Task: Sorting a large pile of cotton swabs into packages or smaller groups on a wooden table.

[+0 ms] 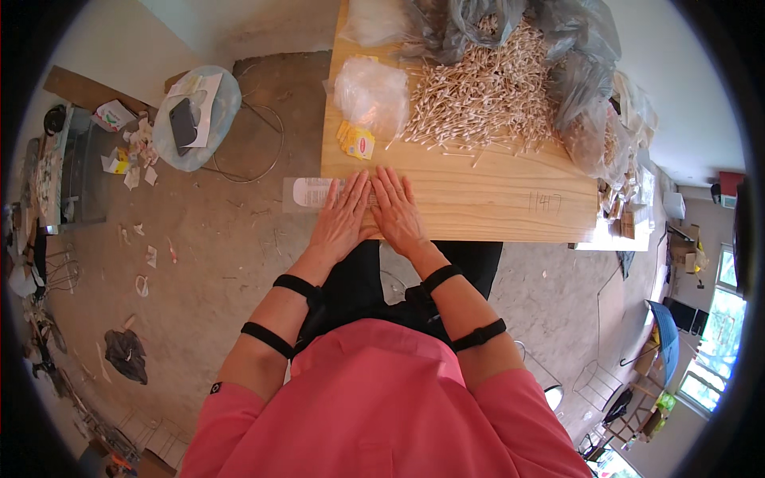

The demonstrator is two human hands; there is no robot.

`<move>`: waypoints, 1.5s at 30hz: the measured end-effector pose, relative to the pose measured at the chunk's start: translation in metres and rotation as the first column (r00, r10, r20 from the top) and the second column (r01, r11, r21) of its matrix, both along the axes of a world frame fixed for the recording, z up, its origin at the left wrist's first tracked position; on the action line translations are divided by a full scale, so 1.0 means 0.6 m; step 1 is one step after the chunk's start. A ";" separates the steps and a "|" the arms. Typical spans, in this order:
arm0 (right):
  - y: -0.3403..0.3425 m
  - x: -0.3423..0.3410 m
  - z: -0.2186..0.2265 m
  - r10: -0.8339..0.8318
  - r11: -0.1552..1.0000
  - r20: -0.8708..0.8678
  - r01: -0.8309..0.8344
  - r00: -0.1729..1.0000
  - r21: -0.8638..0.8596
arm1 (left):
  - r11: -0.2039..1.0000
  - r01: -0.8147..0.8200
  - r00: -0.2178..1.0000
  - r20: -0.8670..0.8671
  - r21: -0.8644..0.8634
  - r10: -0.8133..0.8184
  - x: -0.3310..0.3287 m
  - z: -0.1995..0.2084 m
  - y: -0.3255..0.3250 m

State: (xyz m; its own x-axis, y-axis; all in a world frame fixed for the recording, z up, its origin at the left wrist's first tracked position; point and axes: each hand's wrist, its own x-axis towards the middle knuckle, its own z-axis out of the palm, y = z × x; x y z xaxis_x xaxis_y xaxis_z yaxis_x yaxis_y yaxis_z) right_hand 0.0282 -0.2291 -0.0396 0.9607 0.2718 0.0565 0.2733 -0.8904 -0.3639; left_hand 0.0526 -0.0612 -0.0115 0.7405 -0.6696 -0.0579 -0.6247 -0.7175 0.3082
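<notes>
pink short-sleeved shirt (382,398) nearest the camera, both bare hands ahead on the pale wooden surface (478,191). flat clear plastic bag with a white printed panel (309,192) sits by the front-left corner, one end overhanging the left edge. left hand (341,221) on it, fingers straight, close together; right hand (396,219) alongside, fingers extended, slightly spread. neither visibly grips anything; can't tell what's under the palms. looks like smoothing: i'd pin the right end, stroke left with light even pressure, bring the overhang inboard, stay clear of the heap of white-tipped cotton swabs (486,95) toward the far edge.
</notes>
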 end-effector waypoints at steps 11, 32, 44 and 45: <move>0.009 -0.006 0.001 -0.052 0.999 0.018 0.051 0.999 0.012 | 0.998 -0.023 1.000 0.013 0.065 0.022 -0.003 0.000 -0.004; 0.016 -0.008 -0.004 -0.103 0.995 0.019 0.103 0.994 -0.004 | 0.748 -0.625 0.761 0.036 -0.223 0.647 -0.007 0.002 0.013; 0.029 -0.007 0.000 -0.063 0.996 0.080 0.068 0.995 -0.065 | 0.703 -0.711 0.696 -0.166 -0.021 0.699 0.011 -0.001 0.014; 0.035 -0.007 0.003 -0.049 0.997 0.083 0.054 0.995 -0.059 | 0.696 -0.716 0.697 -0.105 -0.053 0.709 0.010 -0.002 0.015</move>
